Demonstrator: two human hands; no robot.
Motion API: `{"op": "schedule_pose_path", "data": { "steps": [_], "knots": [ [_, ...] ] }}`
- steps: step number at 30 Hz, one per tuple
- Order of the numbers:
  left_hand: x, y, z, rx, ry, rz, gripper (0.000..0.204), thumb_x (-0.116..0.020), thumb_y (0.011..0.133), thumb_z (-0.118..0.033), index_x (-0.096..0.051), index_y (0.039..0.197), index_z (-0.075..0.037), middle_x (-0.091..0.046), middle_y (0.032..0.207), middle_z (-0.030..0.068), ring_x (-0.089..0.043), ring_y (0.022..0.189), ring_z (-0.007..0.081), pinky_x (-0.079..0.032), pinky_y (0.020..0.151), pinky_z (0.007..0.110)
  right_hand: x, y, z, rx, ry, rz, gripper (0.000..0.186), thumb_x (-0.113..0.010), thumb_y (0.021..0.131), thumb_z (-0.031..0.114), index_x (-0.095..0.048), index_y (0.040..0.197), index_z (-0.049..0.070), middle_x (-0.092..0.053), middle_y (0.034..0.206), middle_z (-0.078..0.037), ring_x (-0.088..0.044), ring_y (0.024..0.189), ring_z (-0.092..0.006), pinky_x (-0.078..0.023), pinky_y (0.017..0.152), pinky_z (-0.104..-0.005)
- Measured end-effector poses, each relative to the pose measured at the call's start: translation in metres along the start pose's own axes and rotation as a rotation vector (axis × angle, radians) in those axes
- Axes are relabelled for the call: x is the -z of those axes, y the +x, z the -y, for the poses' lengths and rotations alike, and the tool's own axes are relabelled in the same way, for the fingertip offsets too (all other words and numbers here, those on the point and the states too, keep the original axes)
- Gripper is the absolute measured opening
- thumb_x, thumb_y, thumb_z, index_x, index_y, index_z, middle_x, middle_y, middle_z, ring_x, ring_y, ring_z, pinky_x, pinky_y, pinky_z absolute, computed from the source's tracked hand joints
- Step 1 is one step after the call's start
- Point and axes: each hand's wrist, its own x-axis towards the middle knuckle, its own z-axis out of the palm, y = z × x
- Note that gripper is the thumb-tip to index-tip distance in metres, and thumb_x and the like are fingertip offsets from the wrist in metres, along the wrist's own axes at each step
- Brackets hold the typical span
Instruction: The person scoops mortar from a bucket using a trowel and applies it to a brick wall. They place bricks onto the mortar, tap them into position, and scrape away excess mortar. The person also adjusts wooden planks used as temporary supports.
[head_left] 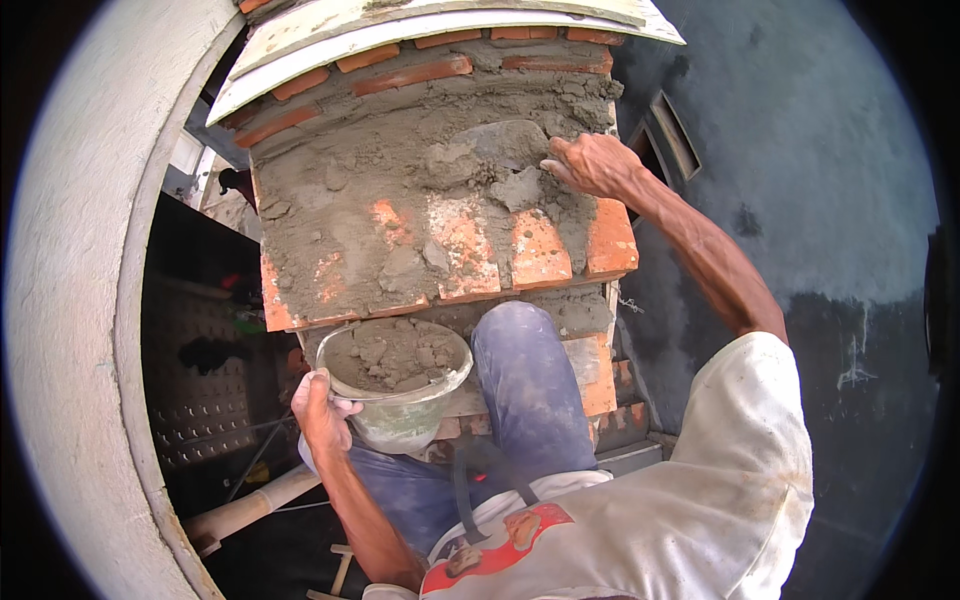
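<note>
My left hand (322,408) is closed on the rim of a pale, mortar-smeared bucket (400,425), which is tilted a little beside my knee. Grey wet mortar (390,355) fills much of it. Out to the right, my right hand (597,165) is closed round the handle end of a trowel; the grip itself is hidden by my fingers. The trowel's grey, mortar-coated blade (515,143) lies against the mortar bed (340,180) spread over the brickwork. Along the near edge, orange bricks (540,248) show through the mortar.
A white-edged board (450,22) covers the far end above a brick course (412,76). A pale wall (80,300) curves up at the left, a dark grey wall (800,200) at the right. A deep drop and a bamboo pole (250,512) lie at lower left.
</note>
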Motion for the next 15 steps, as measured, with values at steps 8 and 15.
{"op": "schedule_pose_path", "data": {
  "steps": [8, 15],
  "knots": [
    [0.009, -0.009, 0.007, -0.023, -0.105, -0.073, 0.025, -0.065, 0.103, -0.029, -0.064, 0.101, -0.004, -0.064, 0.072, 0.0019, -0.059, 0.050, 0.0081, -0.058, 0.046, 0.029, -0.028, -0.046, -0.097, -0.261, 0.153, -0.044, 0.043, -0.053, 0.108, 0.040, -0.067, 0.110, 0.000, -0.071, 0.078, -0.030, -0.073, 0.079, -0.0467, -0.059, 0.069, -0.0549],
    [0.013, -0.010, 0.003, 0.004, -0.070, -0.117, 0.024, -0.066, 0.102, -0.028, -0.066, 0.104, -0.004, -0.063, 0.073, -0.0004, -0.057, 0.051, 0.0069, -0.057, 0.045, 0.028, -0.008, -0.055, -0.052, -0.263, 0.086, -0.038, 0.046, -0.055, 0.107, 0.045, -0.066, 0.117, 0.002, -0.071, 0.080, -0.029, -0.072, 0.085, -0.0487, -0.059, 0.073, -0.0576]
  ]
}}
